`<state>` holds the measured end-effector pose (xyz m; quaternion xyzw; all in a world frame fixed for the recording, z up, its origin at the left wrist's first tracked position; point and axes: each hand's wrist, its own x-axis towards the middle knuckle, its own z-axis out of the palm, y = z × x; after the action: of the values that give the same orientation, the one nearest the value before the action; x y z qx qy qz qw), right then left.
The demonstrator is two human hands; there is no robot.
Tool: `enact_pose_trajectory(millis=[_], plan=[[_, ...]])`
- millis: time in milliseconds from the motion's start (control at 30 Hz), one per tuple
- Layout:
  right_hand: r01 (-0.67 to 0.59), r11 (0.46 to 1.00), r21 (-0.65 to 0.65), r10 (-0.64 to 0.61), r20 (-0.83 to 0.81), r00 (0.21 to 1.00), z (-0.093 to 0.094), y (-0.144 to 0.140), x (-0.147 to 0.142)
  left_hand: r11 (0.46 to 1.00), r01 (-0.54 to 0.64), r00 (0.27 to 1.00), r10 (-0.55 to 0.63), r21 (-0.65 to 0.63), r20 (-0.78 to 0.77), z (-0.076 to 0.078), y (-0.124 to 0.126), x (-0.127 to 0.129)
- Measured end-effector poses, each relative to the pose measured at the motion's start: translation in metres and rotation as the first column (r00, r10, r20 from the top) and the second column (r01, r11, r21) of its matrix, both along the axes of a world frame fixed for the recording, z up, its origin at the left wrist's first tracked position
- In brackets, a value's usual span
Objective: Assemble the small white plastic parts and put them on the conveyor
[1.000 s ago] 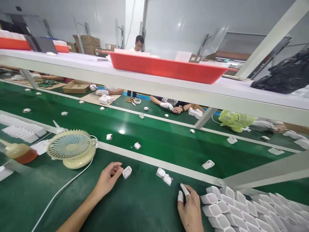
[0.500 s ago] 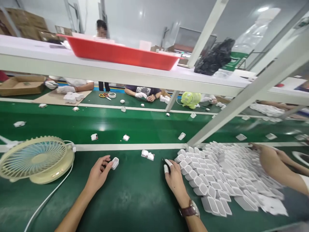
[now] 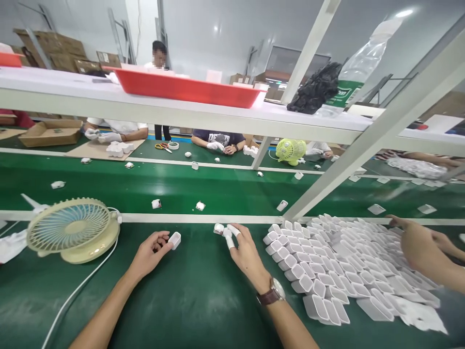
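Green matting covers this bench, smooth and faintly glossy, with a conveyor belt point(image 3: 225, 186) of the same green running across just beyond a pale rail. Far left, a cream desk fan point(image 3: 72, 229) sits tilted back on the mat, round ribbed grille up, its white cable trailing toward the near edge. Next along, the left hand point(image 3: 148, 254) rests on the mat, thumb and forefinger pinching a small white plastic shell point(image 3: 175, 240), a rounded box with one open end, the other fingers curled under. A light grip on the shell's side walls looks wisest; thin moulded plastic like this probably flexes if squeezed. Middle now: the right hand point(image 3: 247, 252), brown-strapped watch on its wrist and white cots on two fingertips, stretches toward a pair of small white parts point(image 3: 219, 228) near the rail, capped fingers extended and slightly apart, touching them. Right of that spreads a big overlapping heap of white shells point(image 3: 337, 261), matte and identical. Far right, another person's hand point(image 3: 417, 242) rests on the heap.
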<state>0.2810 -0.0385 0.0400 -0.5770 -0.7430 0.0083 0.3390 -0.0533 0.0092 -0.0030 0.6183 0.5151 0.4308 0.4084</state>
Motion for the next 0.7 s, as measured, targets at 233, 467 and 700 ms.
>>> enact_pose_trajectory(millis=[233, 467, 700], plan=[[-0.027, 0.995, -0.094, 0.037, 0.099, 0.994, -0.007, 0.092, -0.025, 0.994, 0.037, 0.990, -0.023, 0.099, -0.140, -0.003, -0.005, 0.005], [-0.024, 0.974, -0.227, 0.062, 0.160, 0.985, -0.012, 0.180, -0.050, 0.986, 0.109, 0.968, -0.077, 0.123, -0.239, -0.002, -0.006, 0.007], [-0.389, 0.859, -0.334, 0.442, 0.099, 0.891, -0.003, 0.109, -0.069, 0.971, 0.154, 0.944, -0.091, 0.182, -0.317, -0.004, -0.007, 0.008]])
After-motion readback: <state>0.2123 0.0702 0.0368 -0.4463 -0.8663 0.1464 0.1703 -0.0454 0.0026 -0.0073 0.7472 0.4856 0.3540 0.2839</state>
